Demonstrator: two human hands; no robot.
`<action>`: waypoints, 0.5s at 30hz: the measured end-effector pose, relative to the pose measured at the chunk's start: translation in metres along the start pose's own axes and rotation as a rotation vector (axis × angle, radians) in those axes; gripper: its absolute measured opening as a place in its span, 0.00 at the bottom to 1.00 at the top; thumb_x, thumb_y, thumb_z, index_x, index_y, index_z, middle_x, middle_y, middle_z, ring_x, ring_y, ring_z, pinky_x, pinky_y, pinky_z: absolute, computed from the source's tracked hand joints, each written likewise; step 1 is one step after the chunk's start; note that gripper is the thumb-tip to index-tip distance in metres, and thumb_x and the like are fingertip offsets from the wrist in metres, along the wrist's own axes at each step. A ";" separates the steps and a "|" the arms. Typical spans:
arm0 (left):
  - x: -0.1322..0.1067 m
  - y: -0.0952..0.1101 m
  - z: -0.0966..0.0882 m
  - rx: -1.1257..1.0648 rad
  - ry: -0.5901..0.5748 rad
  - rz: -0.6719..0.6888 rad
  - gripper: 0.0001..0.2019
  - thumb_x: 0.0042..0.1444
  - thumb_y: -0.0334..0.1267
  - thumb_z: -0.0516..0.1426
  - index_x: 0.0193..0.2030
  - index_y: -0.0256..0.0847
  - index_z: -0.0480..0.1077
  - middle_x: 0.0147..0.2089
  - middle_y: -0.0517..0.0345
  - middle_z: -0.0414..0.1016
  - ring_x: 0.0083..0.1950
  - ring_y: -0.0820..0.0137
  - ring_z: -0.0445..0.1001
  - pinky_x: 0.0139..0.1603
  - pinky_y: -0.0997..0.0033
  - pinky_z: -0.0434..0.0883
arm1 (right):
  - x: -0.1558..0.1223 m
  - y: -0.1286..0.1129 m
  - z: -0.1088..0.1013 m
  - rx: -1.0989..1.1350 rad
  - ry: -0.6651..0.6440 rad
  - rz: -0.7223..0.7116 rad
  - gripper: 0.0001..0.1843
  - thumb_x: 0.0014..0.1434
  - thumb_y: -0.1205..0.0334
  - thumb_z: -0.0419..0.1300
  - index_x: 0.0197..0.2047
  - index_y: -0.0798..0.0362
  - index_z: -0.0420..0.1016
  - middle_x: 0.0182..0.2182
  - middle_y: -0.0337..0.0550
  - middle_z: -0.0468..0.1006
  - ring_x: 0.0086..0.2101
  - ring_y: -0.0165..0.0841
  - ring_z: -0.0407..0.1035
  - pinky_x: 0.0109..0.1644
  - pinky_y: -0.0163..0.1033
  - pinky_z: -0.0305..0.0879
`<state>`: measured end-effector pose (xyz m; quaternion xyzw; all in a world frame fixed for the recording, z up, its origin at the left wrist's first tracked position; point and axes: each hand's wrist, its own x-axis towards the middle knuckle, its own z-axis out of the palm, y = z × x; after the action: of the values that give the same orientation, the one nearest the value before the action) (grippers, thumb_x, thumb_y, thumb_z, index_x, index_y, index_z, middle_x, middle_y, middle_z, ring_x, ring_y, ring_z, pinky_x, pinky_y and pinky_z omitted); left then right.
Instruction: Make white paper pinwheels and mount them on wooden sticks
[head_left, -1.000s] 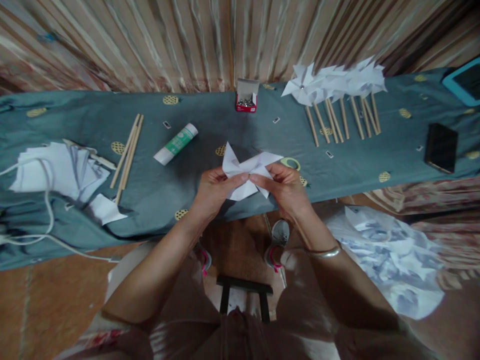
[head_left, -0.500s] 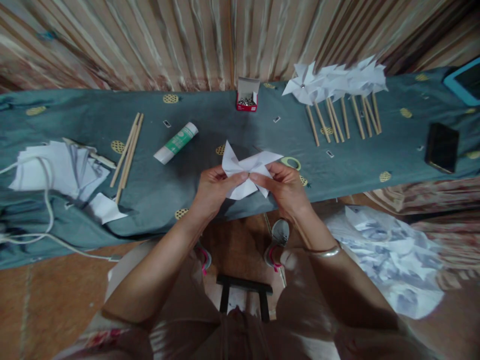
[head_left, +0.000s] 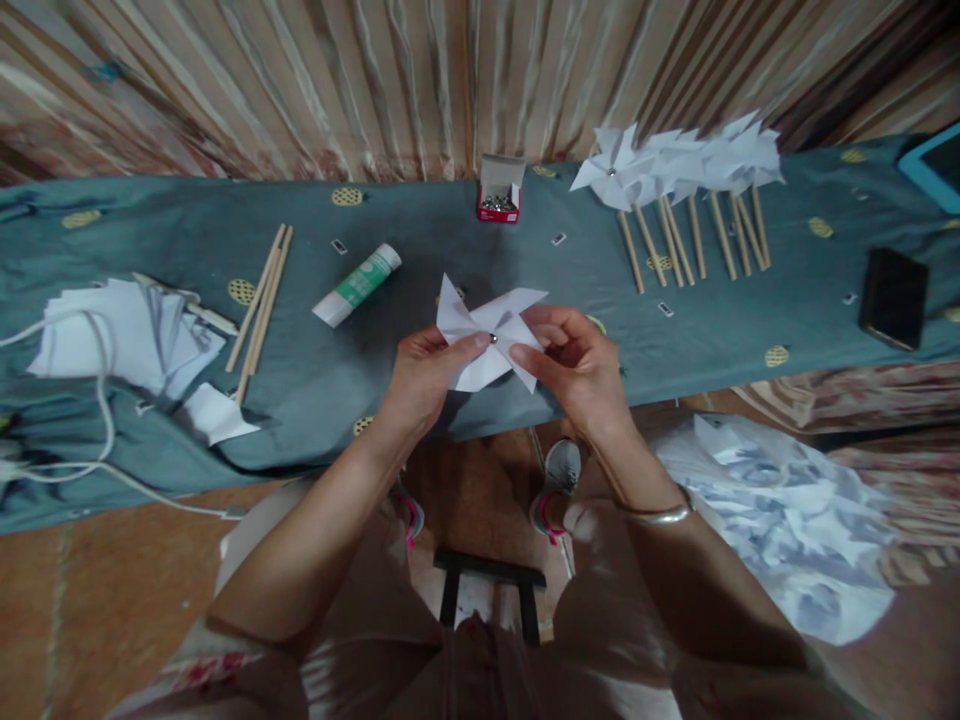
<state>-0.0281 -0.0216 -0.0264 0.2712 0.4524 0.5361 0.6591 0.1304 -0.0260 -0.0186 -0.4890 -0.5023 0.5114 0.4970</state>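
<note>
- Curtains (head_left: 375, 90) back the table (head_left: 427, 230); the pinwheel (head_left: 502, 322) is over its near middle.
- Left hand (head_left: 420, 375) pinches it; loosely curled right hand (head_left: 581, 365) holds its right side.
- Hands have parted slightly, baring the pin (head_left: 493, 339); folds look fastened.

Silver right-wrist bangle (head_left: 664, 516), pale trousers (head_left: 375, 645), pale left sleeve (head_left: 259, 690), red print (head_left: 214, 670), grey shoe (head_left: 562, 466), pink trim (head_left: 556, 536)
</note>
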 end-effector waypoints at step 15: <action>-0.002 0.000 0.008 -0.005 -0.057 -0.043 0.13 0.36 0.40 0.72 0.30 0.39 0.80 0.31 0.58 0.82 0.30 0.73 0.76 0.37 0.73 0.73 | -0.012 -0.007 0.000 -0.675 0.060 -0.457 0.06 0.59 0.59 0.64 0.41 0.41 0.74 0.67 0.35 0.61 0.65 0.45 0.57 0.68 0.55 0.58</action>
<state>-0.0210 -0.0227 -0.0225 0.2752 0.4377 0.5150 0.6837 0.1308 -0.0377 -0.0118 -0.5151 -0.7229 0.1797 0.4241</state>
